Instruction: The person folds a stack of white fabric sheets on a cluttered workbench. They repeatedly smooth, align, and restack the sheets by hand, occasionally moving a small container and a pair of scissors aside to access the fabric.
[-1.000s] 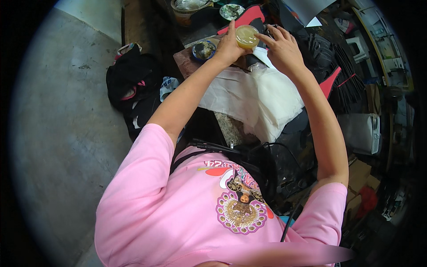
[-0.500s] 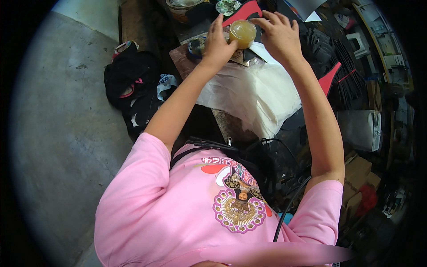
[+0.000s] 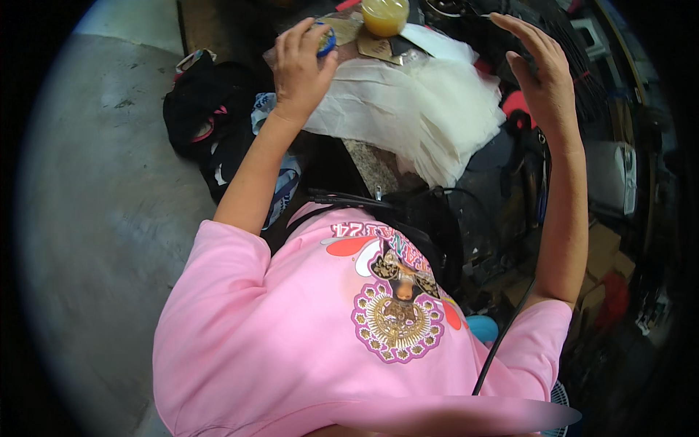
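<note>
My left hand [image 3: 297, 76] is at the upper left of the work surface, thumb and fingers around a small round thing with a blue rim [image 3: 327, 42]. Its kind is partly hidden by the fingers. My right hand [image 3: 542, 76] is raised at the upper right, thumb and fingers apart, with nothing plainly in it. At the top edge, between the hands, stands a clear round tub of yellowish liquid [image 3: 384, 14], touched by neither hand. Thin whitish sheets [image 3: 411, 102] lie spread and wrinkled below it.
A small tan piece [image 3: 378, 49] lies below the tub. Black cloth items and a bag [image 3: 204, 116] are heaped at the left, above the grey floor [image 3: 102, 218]. Stacked black pieces [image 3: 582, 95] fill the upper right. Cardboard boxes [image 3: 593, 269] stand farther down. A cable [image 3: 502, 335] runs past my right arm.
My hands have parted from beside the tub of yellowish liquid. The left went left onto the blue-rimmed round thing; the right swung out to the right. The view has shifted too.
</note>
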`<action>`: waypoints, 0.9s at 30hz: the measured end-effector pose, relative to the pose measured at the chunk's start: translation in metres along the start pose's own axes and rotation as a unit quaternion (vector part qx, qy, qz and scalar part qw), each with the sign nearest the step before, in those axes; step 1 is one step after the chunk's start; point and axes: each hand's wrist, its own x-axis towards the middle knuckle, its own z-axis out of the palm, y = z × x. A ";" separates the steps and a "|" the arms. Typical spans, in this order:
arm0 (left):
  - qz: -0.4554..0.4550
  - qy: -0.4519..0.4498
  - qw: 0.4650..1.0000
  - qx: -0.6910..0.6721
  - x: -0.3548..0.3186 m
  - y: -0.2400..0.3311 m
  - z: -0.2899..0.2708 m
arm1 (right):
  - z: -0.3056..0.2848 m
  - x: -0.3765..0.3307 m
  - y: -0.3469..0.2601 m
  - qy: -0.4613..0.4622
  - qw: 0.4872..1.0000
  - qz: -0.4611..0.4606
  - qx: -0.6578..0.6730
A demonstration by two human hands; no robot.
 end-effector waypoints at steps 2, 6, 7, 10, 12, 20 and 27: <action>0.062 -0.081 0.992 -0.075 -0.008 0.027 0.005 | -0.001 -0.025 0.006 0.011 0.994 0.066 0.086; 0.144 -0.195 0.956 -0.165 -0.015 0.071 0.021 | 0.018 -0.084 0.014 0.019 0.943 0.188 0.274; 0.159 -0.215 0.948 -0.175 -0.017 0.079 0.026 | 0.025 -0.101 0.014 0.016 0.916 0.215 0.338; 0.220 -0.297 0.910 -0.188 -0.021 0.102 0.044 | 0.047 -0.141 0.011 -0.009 0.863 0.302 0.405; 0.262 -0.327 0.894 -0.158 -0.028 0.119 0.056 | 0.060 -0.162 0.002 -0.037 0.848 0.336 0.409; 0.323 -0.416 0.849 -0.051 -0.011 0.127 0.066 | 0.074 -0.193 -0.008 -0.077 0.790 0.370 0.482; 0.273 -0.508 0.807 -0.122 0.023 0.119 0.050 | 0.072 -0.185 0.013 0.022 0.736 0.442 0.512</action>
